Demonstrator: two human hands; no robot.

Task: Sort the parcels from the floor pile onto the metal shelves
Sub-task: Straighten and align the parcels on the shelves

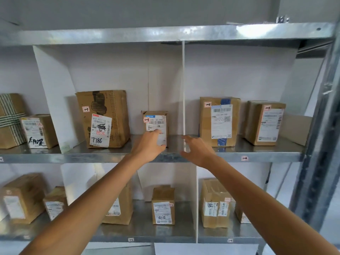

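Galvanised grey metal shelf (92,158), upper tier, middle bay: large creased brown cardboard box marked 7786 (110,111) at left; small upright brown cardboard parcel with white label (156,120) at right, just beside thin white divider panel (183,89). Left hand (148,147) grips parcel's lower front, fingers curled over label. Right hand (197,151) at divider's front edge, fingers apart, holding nothing; contact unclear

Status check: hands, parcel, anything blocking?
Left hand grips small brown cardboard parcel, upright on upper metal shelf. Right hand open, beside thin white divider panel. Nothing blocking; large brown 7786 box apart, left.
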